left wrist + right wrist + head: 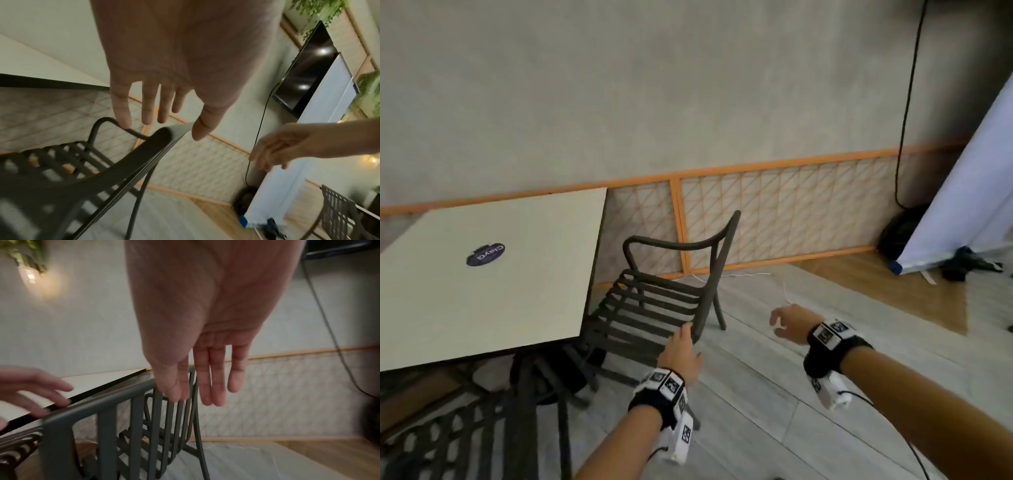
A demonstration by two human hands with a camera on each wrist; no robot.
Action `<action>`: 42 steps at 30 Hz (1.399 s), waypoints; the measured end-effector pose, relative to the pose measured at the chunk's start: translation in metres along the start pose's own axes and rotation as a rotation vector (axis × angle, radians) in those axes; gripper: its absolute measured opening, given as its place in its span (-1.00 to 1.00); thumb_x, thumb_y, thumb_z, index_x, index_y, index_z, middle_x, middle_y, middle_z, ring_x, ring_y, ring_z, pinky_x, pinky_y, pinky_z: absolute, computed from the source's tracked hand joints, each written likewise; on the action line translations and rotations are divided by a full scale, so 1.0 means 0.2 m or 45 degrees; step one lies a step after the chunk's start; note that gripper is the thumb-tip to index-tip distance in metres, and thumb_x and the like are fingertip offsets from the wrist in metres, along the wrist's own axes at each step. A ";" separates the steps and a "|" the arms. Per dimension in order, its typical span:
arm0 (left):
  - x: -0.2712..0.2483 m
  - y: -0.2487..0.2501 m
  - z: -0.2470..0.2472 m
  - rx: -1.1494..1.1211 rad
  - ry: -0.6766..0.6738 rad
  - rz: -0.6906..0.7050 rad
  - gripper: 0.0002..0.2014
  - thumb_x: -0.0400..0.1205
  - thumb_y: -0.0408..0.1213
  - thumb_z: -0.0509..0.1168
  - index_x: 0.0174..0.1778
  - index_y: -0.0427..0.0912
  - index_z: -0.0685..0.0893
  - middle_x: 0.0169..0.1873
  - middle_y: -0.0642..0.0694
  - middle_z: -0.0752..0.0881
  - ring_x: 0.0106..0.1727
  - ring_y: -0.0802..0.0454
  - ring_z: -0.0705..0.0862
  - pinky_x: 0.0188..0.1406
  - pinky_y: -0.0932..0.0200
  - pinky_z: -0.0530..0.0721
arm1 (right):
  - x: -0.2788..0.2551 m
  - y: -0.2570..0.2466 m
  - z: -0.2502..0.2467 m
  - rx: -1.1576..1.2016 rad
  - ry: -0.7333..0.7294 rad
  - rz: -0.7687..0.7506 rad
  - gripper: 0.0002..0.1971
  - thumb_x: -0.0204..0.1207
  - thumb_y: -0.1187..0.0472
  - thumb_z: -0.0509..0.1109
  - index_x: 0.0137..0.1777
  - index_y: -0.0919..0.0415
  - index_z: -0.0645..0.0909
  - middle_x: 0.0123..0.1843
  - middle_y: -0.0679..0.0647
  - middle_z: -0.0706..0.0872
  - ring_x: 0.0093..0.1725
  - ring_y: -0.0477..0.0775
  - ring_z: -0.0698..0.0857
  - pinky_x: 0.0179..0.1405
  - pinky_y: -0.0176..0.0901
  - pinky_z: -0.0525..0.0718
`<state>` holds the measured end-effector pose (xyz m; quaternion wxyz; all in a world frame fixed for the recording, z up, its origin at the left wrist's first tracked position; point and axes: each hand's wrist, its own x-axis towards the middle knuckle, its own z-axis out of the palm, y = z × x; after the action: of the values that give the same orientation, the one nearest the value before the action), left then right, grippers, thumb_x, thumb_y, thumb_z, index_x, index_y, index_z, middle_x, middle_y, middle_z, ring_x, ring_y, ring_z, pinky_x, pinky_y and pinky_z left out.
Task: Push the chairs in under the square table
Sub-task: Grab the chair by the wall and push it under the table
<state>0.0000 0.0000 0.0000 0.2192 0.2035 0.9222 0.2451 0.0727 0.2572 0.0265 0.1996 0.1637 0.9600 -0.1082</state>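
Observation:
The square cream table [482, 291] with a round dark sticker stands at the left. A dark metal slatted chair [654, 301] stands at its right side, with the seat's front edge partly under the tabletop and the curved backrest toward me. My left hand [681, 349] reaches to the near end of the backrest [144, 151] with straight fingers [164, 116]; I cannot tell whether they touch it. My right hand [784, 323] hovers to the right of the chair, fingers [205, 386] relaxed and holding nothing. In the right wrist view the backrest [107, 404] lies below both hands.
A second dark chair [465, 442] with a patterned back sits at the lower left by the table base [544, 377]. An orange lattice panel [774, 212] lines the wall. A white banner [969, 188], a black cable [907, 102] and a white floor cord [784, 287] are at the right.

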 end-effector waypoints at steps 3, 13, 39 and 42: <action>0.28 0.24 -0.01 0.085 0.023 -0.059 -0.29 0.59 -0.19 0.32 0.63 -0.12 0.16 0.58 -0.12 0.31 0.55 -0.19 0.36 0.48 -0.23 0.44 | 0.33 0.07 -0.21 -0.065 0.091 -0.125 -0.62 0.59 0.13 0.34 0.40 0.06 0.49 0.40 0.16 0.59 0.35 0.22 0.58 0.25 -0.01 0.54; 0.79 0.36 0.06 0.007 -0.057 -0.249 -0.09 0.54 -0.56 0.27 0.69 -0.10 -0.13 0.55 -0.29 0.35 0.41 -0.31 0.54 0.40 -0.12 0.56 | 1.25 0.04 -0.49 -0.405 0.071 -0.590 -0.34 0.45 0.36 0.41 0.54 0.08 0.31 0.53 0.22 0.40 0.41 0.35 0.53 0.25 0.22 0.64; 1.42 0.31 -0.17 -0.421 -0.033 -0.437 -0.16 0.52 -0.57 0.23 0.67 -0.13 -0.04 0.39 -0.34 0.50 0.29 -0.24 0.60 0.30 -0.01 0.60 | 2.47 -0.38 -0.84 -1.283 0.004 -1.066 -0.83 0.55 0.30 0.30 0.03 0.10 0.68 0.05 0.10 0.76 0.16 0.22 0.69 0.27 0.28 0.56; 1.52 0.29 -0.20 -0.474 0.015 -0.488 -0.14 0.51 -0.55 0.23 0.66 -0.02 -0.03 0.28 -0.28 0.56 0.17 -0.16 0.64 0.20 0.02 0.67 | 2.59 -0.47 -0.89 -1.306 0.021 -1.162 -0.84 0.57 0.27 0.30 0.04 0.10 0.70 0.04 0.11 0.75 0.15 0.24 0.67 0.19 0.26 0.60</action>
<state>-0.2540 0.1785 -0.0289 0.2899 -0.0202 0.8842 0.3657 -0.4718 0.3603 -0.0170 0.1791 -0.3716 0.8642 0.2880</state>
